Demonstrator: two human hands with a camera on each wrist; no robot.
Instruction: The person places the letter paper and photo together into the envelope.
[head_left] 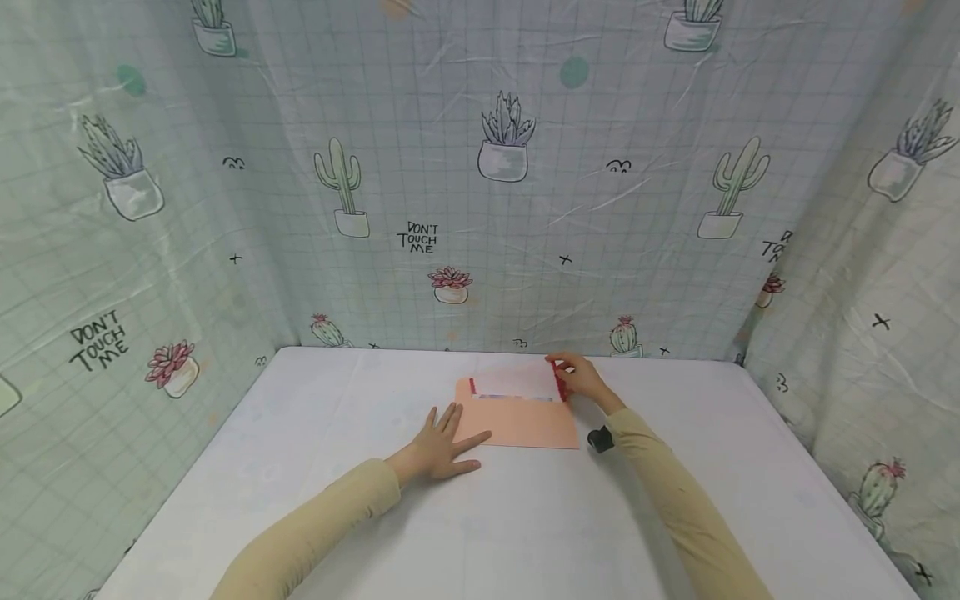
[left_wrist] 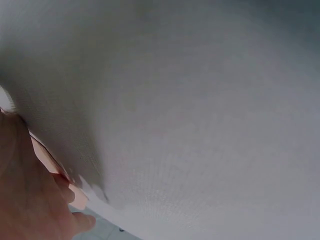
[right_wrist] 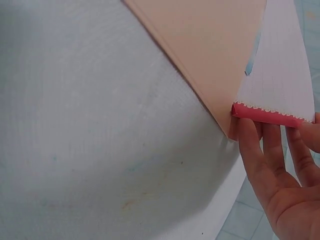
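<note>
A peach paper envelope (head_left: 517, 423) lies flat on the white table. From its far side sticks out a white card (head_left: 517, 383) with a red strip along each short end; its lower part is hidden inside the envelope. My left hand (head_left: 438, 446) rests with spread fingers over the envelope's left edge, and shows only in part at the corner of the left wrist view. My right hand (head_left: 581, 379) pinches the card's right end. In the right wrist view, the thumb and fingers are at the scalloped red strip (right_wrist: 267, 114), close to the envelope's corner.
The white table (head_left: 337, 400) reaches back to a hanging curtain (head_left: 420, 108) printed with cacti, which also encloses both sides. A small black object (head_left: 600, 439) shows beside the right sleeve (head_left: 660, 475).
</note>
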